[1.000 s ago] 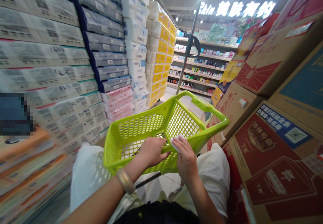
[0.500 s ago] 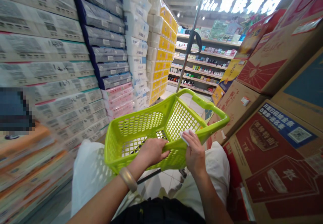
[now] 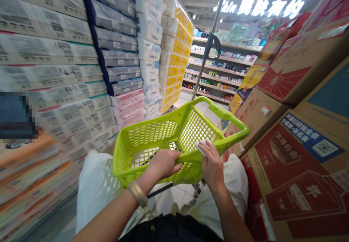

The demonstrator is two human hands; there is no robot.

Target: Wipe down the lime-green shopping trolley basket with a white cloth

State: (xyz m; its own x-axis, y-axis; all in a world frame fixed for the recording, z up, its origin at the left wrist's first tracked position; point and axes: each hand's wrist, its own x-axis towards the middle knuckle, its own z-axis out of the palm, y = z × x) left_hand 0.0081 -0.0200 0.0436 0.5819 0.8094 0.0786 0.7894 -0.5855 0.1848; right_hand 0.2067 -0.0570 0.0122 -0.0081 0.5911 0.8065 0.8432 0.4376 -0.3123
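Observation:
A lime-green plastic shopping basket (image 3: 147, 129) with lattice walls sits between my knees, tilted, on a wheeled frame. My left hand (image 3: 165, 163), below a gold bangle (image 3: 137, 193), is closed around the basket's near rim. Farther right along that same rim is my right hand (image 3: 212, 165), its fingers pressing a folded white cloth or tissue (image 3: 201, 146) against the green plastic. Part of the cloth is hidden under the fingers. The basket's green handle (image 3: 231, 120) extends to the right of my right hand.
Stacked packs of tissue paper (image 3: 177, 60) line the left side. Cardboard cartons (image 3: 297, 173) rise close on the right. Behind the basket stands a slanted metal pole with a dark grip (image 3: 214, 45). Shelves of small products (image 3: 218, 76) fill the back.
My right hand has shifted very slightly to the right along the rim with the white cloth. My left hand keeps its hold, and the view has moved a little.

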